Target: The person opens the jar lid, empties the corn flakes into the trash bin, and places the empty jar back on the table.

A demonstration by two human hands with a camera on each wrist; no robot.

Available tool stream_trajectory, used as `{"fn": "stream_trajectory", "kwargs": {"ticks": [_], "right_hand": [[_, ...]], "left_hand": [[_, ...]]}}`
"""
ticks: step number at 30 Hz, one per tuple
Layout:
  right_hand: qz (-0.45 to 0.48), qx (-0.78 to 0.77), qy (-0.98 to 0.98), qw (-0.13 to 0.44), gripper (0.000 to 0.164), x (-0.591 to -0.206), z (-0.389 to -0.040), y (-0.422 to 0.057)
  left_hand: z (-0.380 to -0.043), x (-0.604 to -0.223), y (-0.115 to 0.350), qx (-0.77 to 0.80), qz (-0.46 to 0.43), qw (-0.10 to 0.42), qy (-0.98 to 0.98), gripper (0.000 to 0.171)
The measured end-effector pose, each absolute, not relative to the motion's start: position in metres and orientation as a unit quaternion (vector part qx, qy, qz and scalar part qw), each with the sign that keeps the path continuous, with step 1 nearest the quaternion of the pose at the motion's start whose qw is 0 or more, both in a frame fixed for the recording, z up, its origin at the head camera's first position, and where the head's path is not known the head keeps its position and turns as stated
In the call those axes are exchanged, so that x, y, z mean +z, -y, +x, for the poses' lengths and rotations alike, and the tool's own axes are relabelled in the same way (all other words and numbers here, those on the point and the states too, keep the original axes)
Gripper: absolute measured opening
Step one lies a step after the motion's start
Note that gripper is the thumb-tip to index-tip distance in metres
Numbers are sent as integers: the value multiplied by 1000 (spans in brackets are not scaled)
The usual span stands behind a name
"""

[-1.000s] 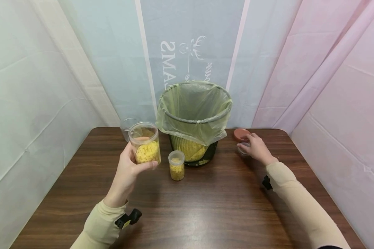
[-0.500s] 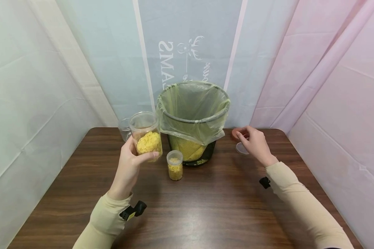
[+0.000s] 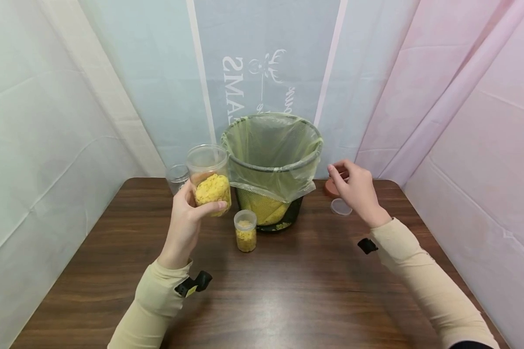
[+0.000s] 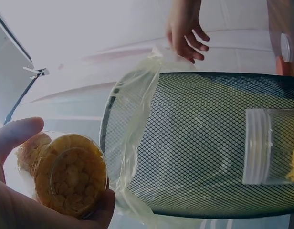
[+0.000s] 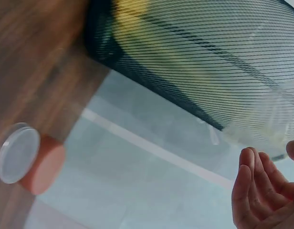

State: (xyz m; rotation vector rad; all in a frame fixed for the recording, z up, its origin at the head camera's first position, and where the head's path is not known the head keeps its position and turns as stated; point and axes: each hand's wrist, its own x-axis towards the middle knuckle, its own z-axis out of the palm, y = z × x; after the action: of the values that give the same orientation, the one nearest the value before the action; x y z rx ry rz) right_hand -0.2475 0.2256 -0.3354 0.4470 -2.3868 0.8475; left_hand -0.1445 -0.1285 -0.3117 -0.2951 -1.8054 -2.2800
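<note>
From where I stand, the person's left hand (image 3: 185, 218) grasps a large clear jar (image 3: 208, 162), thumb on the near side, fingers curled around the far side. The jar is up off the table just to the left of the bin, its open mouth upward, beside the rim. Yellow flakes (image 3: 211, 188) fill its lower part, piled unevenly, and through the base they look packed flat. The right hand (image 3: 353, 194) grasps nothing; its fingers are loosely bent in the air, to the right of the bin. Near it on the table lie a reddish lid (image 3: 332, 188) and, closer to the person, a clear disc (image 3: 341, 207). A smaller jar (image 3: 246, 231) stands upright in front of the bin, with yellow flakes inside too; I can't tell whether it is capped. Behind the left hand, partly hidden, is another clear jar (image 3: 177, 175). The black mesh bin (image 3: 262, 206) has a pale yellow-green liner (image 3: 284, 186) folded over its rim, and yellow shows through low down. All this stands on a dark wood-grain table (image 3: 279, 291). Pale cloth walls (image 3: 35, 145) close it in, the grey-blue back panel (image 3: 262, 29) bearing white reversed lettering and an antlered head.
</note>
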Motion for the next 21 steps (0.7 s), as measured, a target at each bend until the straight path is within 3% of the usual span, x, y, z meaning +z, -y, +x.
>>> {"fn": "stream_trajectory", "kwargs": {"ticks": [11, 17, 21], "right_hand": [[149, 380, 858, 312, 33, -308, -246, -201], [106, 403, 863, 286, 38, -289, -249, -194], [76, 403, 881, 236, 44, -277, -255, -193]], "left_hand": [[-157, -307, 123, -781, -105, 119, 605, 61], [-160, -304, 122, -782, -104, 123, 603, 61], [-161, -303, 123, -780, -102, 123, 605, 62]]}}
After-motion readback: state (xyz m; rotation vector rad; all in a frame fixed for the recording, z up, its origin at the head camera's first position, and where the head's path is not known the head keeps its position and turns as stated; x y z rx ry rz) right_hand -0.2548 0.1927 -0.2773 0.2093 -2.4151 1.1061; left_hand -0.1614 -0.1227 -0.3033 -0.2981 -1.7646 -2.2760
